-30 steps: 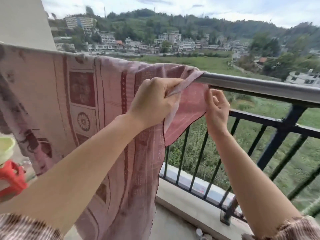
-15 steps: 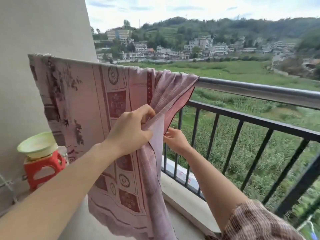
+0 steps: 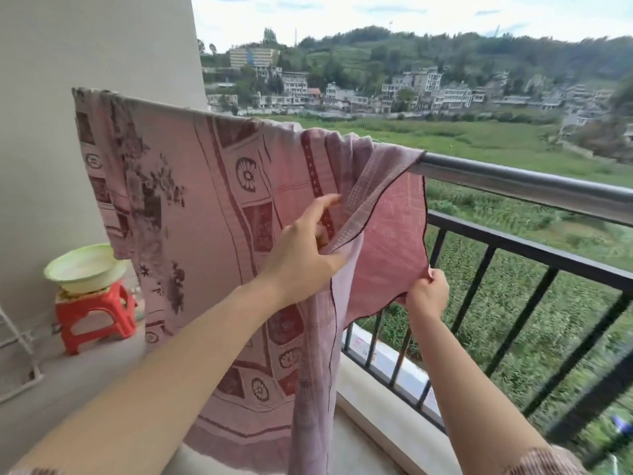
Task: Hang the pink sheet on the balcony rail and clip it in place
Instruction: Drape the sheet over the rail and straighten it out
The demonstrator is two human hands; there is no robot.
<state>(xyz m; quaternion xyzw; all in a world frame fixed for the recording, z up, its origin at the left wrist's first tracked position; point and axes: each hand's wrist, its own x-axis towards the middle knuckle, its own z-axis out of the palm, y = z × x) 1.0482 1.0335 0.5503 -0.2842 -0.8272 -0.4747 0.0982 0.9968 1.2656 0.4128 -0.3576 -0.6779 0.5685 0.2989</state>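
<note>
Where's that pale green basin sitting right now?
The pale green basin is low on the left of the head view, on top of the red stool by the wall, just left of the hanging pink sheet.

Both bare arms reach forward, hands raised.
Left hand (image 3: pixel 305 258) pinches the pink sheet (image 3: pixel 191 186) with its forefinger stretched out; right hand (image 3: pixel 428 296), lower, curls its fingers round a corner.

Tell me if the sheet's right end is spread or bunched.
Bunched: the sheet gathers in folds on the rail, its corner pinched by the right hand.
</note>
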